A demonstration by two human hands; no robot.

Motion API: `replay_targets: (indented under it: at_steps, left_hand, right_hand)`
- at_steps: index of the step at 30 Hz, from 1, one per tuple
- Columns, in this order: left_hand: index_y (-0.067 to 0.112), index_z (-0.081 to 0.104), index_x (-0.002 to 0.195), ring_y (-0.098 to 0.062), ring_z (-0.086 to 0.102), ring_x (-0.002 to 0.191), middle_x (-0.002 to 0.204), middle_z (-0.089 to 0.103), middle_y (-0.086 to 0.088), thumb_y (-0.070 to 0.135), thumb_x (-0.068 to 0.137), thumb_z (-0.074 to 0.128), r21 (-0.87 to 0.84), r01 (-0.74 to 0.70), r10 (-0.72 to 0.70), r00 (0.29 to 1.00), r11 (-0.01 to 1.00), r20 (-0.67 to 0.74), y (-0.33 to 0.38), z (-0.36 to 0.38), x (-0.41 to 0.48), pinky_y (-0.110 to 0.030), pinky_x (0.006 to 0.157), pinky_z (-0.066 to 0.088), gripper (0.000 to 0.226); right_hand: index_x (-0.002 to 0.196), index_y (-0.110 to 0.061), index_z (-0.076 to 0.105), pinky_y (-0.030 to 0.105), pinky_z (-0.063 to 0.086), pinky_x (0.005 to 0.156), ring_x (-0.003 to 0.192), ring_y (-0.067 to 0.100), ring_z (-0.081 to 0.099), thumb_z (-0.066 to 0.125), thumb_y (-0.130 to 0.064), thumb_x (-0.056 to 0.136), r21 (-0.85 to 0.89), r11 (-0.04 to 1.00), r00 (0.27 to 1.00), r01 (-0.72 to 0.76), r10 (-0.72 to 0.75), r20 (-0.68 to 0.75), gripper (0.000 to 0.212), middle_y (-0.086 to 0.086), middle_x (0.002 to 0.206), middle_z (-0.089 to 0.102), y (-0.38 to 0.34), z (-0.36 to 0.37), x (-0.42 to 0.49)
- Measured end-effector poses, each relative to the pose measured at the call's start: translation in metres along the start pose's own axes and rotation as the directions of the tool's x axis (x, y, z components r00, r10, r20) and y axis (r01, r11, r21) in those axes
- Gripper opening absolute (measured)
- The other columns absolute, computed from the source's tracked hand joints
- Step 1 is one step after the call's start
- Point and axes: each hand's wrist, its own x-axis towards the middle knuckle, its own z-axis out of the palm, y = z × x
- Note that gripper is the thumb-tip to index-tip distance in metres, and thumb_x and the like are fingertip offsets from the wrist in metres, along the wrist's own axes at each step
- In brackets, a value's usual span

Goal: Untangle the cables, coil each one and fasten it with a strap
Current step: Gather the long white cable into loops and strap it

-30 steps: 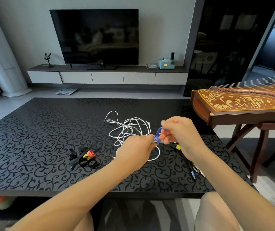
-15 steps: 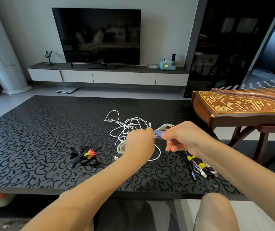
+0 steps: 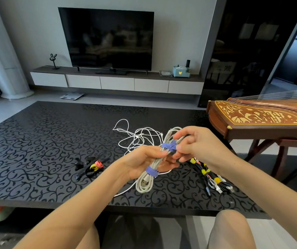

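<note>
The left hand (image 3: 138,163) wraps its grip round the coiled cable (image 3: 157,160), which slants up toward the right hand (image 3: 198,147) pinching its upper strap (image 3: 169,146).

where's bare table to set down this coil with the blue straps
The widest bare stretch of the table for the coil is left of the loose straps, out to the left edge. The far strip beyond the tangled white cable is free too. Crowded: the middle, around that cable, and the near right corner, where the yellow-strapped cables lie.
</note>
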Motion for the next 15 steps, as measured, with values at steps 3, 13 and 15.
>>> replay_targets:
  at_steps: [3, 13, 15]
  left_hand:
    - [-0.003, 0.059, 0.102, -0.032, 0.069, 0.076, 0.085, 0.065, -0.018, 0.007, 0.090, 0.050, -0.048, -0.010, 0.010, 1.000, 0.999, -0.004, -0.003, 0.010, 0.001, -0.032, 0.066, 0.057, 0.018]
    - [0.013, 0.041, 0.078, -0.005, 0.030, 0.044, 0.057, 0.041, 0.006, 0.016, 0.101, 0.038, 0.221, -0.016, 0.038, 0.995, 0.975, -0.095, -0.014, 0.021, -0.002, -0.016, 0.043, 0.025, 0.024]
    - [0.010, 0.046, 0.079, -0.006, 0.028, 0.046, 0.058, 0.038, 0.005, 0.012, 0.096, 0.038, 0.098, -0.001, 0.005, 0.999, 0.995, -0.033, -0.011, 0.018, -0.006, -0.017, 0.045, 0.024, 0.019]
  right_hand:
    - [0.092, -0.009, 0.054, 0.020, 0.049, 0.051, 0.046, 0.006, 0.059, 0.057, 0.005, 0.082, -0.317, 0.945, 0.982, 0.081, -0.130, -0.135, 0.018, 0.007, 0.057, 0.067, 0.003, -0.002, 0.002]
    - [0.080, 0.004, 0.064, 0.017, 0.029, 0.035, 0.034, 0.011, 0.041, 0.057, 0.004, 0.083, -0.194, 0.938, 0.949, -0.286, 0.305, 0.076, 0.008, 0.005, 0.046, 0.047, 0.003, -0.014, 0.004]
    - [0.073, -0.001, 0.062, 0.016, 0.028, 0.034, 0.033, 0.011, 0.038, 0.056, 0.007, 0.082, -0.150, 0.945, 0.950, -0.289, 0.303, 0.079, 0.014, 0.003, 0.044, 0.045, 0.003, -0.016, 0.006]
